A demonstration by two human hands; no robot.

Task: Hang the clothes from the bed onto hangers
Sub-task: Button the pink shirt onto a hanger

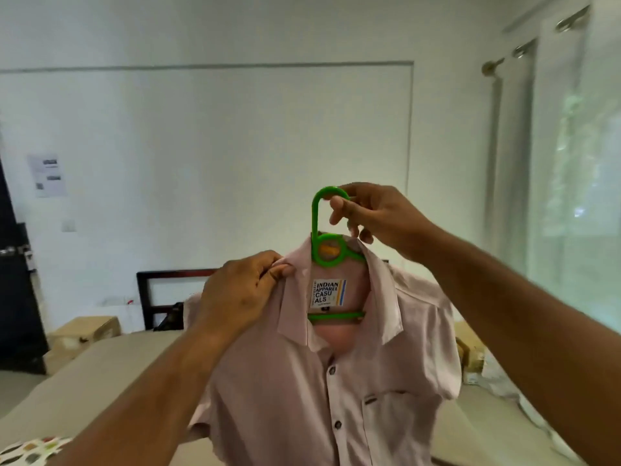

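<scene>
The right hand (376, 213) pinches the hook of the green plastic hanger (327, 237) and the left hand (242, 290) pinches the collar of the pale pink buttoned shirt (302, 381), held above the beige bed (100, 371); if the left pulls too hard, the shoulder may slip off.

beige bed (100, 381); spotted cloth (30, 449) on near left corner

Cardboard box (84, 331), curtain (514, 156), wall notice (47, 174)
</scene>
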